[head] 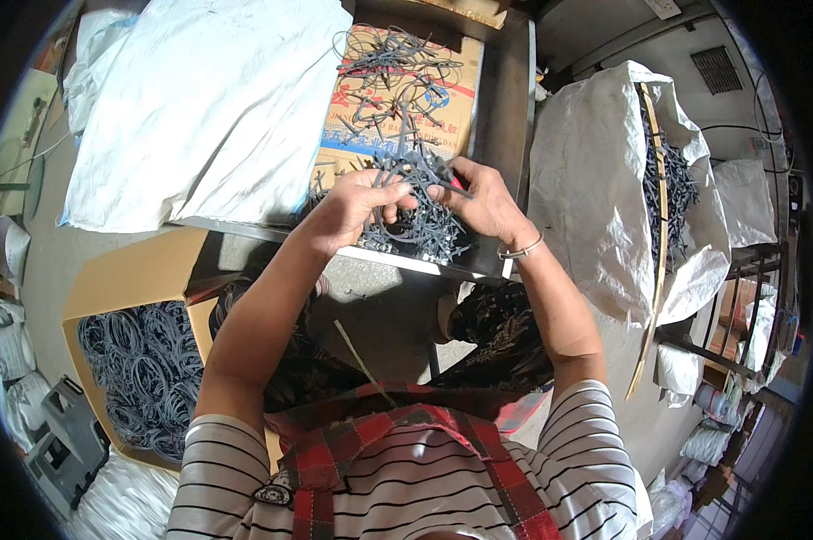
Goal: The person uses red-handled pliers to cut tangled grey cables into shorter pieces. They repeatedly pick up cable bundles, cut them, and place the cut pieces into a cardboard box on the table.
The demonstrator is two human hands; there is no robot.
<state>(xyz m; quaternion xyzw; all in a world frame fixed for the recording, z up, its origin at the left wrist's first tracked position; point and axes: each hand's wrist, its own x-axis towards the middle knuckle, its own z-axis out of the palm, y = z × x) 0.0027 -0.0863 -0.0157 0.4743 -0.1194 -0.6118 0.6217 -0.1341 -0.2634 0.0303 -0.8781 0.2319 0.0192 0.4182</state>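
My left hand pinches a dark, looped rubber or plastic strand between thumb and fingers. In my right hand is a small dark object with a red part, mostly covered by the fingers; I cannot tell if it is a tool. Both hands are close together over a heap of short black rubber or plastic pieces at the near end of a metal tray. Further back, tangled thin black rings with stubs lie on a printed cardboard sheet.
A white woven sack covers the tray's left side. An open cardboard box at lower left holds black coils. To the right stands a white sack of black pieces, with a bamboo strip across its mouth.
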